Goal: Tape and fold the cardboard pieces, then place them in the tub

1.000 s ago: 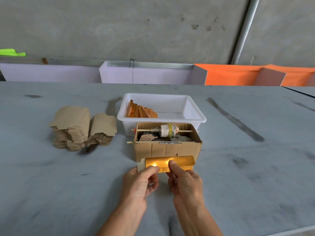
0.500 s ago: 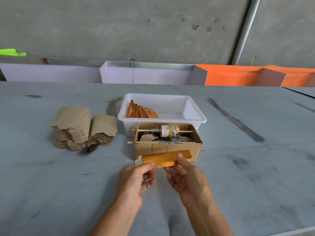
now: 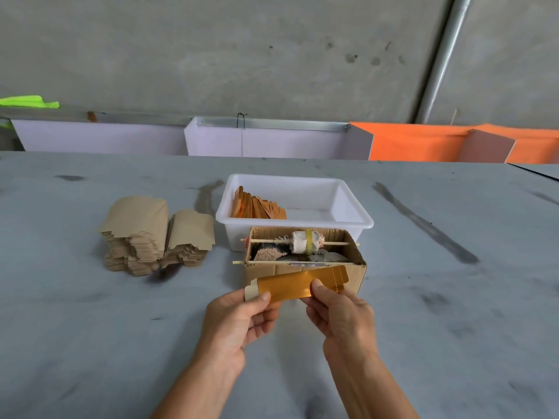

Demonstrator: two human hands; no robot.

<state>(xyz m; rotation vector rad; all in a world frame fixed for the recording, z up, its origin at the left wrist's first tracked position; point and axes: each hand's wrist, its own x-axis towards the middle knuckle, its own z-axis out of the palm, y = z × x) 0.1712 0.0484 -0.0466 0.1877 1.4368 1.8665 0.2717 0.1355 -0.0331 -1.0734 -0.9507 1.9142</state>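
From the head camera, both hands hold one folded cardboard piece, its face gold-orange and glossy, a pale flap showing at its left end. The left hand pinches that left end, thumb on the front face and the other fingers curled behind and under it. The right hand pinches the piece right of its middle, thumb pressed on the front, the rest of its fingers hidden behind the card. The piece is held tilted, right end higher, above the grey worktop and just in front of an open corrugated cardboard box.

Beyond the fingers, that box holds a cloth-wrapped roller with a yellow band, threaded on a thin wooden stick that crosses the box; a second stick lies along the near edge, and dark material lies beneath, too unclear to name. Touching the box's far side stands the white plastic tub, with a row of folded orange pieces leaning in its left part. Well to the left of the fingers, two stacks of unfolded brown cardboard blanks sit side by side on the worktop. Far behind, white and orange panels line a concrete wall.
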